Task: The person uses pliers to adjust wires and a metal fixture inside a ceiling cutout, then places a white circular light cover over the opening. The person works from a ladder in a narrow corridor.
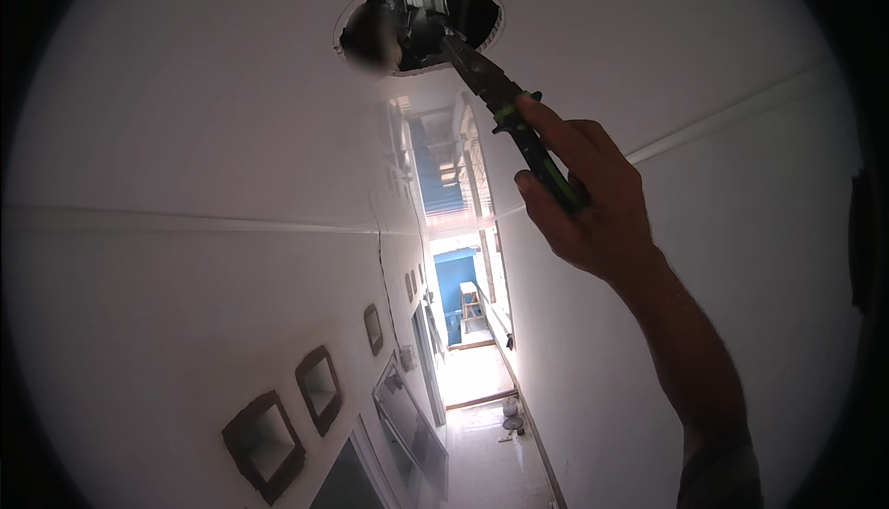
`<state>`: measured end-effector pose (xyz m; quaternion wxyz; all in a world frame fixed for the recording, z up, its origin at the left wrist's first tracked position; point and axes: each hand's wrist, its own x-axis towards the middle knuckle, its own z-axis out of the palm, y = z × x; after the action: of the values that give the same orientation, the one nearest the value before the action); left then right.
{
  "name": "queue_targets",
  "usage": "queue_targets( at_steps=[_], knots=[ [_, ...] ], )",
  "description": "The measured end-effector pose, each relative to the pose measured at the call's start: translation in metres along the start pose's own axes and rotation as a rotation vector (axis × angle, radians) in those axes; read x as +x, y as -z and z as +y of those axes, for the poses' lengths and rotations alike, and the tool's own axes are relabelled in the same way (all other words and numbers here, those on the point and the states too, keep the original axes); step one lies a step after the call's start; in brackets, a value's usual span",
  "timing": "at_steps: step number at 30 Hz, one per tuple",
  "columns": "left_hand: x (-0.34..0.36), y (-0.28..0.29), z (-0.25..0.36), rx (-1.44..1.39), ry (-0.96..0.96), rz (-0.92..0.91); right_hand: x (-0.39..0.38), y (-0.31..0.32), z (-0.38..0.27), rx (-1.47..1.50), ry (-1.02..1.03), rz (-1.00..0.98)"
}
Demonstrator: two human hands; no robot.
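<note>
Black-green pliers [505, 106], right grip [602, 208] loosely curled around handles [548, 166]

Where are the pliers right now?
In the head view, the pliers are in the right hand, upper half, just right of centre, slanting up-left so their tips overlap the round ceiling hole.

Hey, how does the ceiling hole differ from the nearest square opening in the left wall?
The hole has a rounded outline, while the square opening has corners. The hole has a thin pale rim; the square opening has a broad dark one. The hole is mostly dark inside, the square opening paler. The pliers in the right hand point at the hole, not the square opening. Both are openings in white surfaces.
</note>
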<state>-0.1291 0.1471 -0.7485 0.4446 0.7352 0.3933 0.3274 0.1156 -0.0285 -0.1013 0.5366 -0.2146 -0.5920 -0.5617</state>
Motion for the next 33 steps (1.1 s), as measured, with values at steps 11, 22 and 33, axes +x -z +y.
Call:
queue_targets(
  at_steps=[11,22,33],
  knots=[
    [0.039,0.012,-0.047,0.319,0.064,-0.264,0.053,-0.037,-0.017,-0.339,-0.081,-0.209],
    [0.049,0.015,-0.064,0.343,0.038,-0.342,0.052,-0.042,-0.043,-0.405,-0.064,-0.330],
    [0.048,0.014,-0.066,0.359,0.037,-0.363,0.055,-0.044,-0.052,-0.392,-0.084,-0.237]
  ],
)
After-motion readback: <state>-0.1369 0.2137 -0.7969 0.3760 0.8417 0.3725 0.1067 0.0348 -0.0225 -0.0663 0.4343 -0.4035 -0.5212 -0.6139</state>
